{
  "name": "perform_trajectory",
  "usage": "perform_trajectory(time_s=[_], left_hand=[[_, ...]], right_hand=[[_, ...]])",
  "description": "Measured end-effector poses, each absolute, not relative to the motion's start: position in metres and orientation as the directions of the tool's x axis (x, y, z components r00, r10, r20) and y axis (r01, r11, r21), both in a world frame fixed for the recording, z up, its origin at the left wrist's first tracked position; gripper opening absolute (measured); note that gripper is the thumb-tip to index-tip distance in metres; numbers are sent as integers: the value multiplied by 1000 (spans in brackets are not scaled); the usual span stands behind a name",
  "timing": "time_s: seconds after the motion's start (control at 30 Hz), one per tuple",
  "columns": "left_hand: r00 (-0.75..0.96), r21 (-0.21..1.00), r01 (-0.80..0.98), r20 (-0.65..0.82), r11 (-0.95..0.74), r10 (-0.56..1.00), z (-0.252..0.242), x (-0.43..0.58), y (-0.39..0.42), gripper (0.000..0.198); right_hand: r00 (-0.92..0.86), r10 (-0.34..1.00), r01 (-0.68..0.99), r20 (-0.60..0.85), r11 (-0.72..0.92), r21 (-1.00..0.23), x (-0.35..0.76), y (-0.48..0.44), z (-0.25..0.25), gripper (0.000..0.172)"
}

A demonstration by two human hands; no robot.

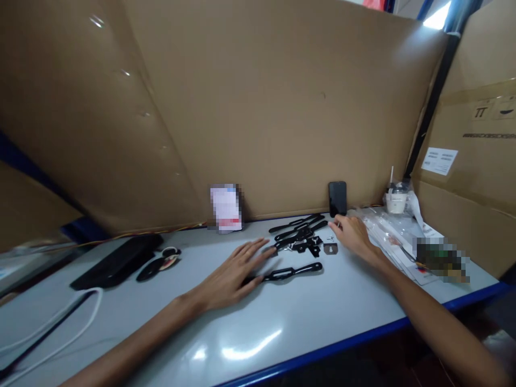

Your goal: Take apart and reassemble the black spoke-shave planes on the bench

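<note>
Okay, I've got left hand (237, 275) fingers spread at the black handle (297, 271) nearest the bench's (342, 312) front edge; right hand (352, 232) near back edge, can't tell if fingers grip.

Bare left forearm (153, 325) slants in from lower left; left hand (231, 277) back upward, fingers (252, 248) extended, slightly spread, thumb (249, 289) apart. Right forearm (423, 301) from lower right; right hand (357, 235) bent, its fingers (342, 220) partly curled.
</note>
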State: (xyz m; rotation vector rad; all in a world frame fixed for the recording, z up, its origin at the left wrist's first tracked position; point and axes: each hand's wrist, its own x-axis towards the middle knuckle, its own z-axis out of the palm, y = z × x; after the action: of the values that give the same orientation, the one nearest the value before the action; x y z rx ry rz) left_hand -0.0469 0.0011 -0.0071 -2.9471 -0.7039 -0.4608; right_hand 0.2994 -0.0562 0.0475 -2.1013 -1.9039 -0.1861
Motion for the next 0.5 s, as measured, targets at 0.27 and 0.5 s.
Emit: perform_trajectory(time_s=[0.27,0.5], left_hand=[[813,166,466,306,-869,495,1,-21,-34,31],[770,294,454,346,-841,537,-10,-37,-29,29]], right_hand=[[-107,959,986,264,136,-96,256,-34,54,13],[-87,942,993,324,106,-42,265,-27,42,25]])
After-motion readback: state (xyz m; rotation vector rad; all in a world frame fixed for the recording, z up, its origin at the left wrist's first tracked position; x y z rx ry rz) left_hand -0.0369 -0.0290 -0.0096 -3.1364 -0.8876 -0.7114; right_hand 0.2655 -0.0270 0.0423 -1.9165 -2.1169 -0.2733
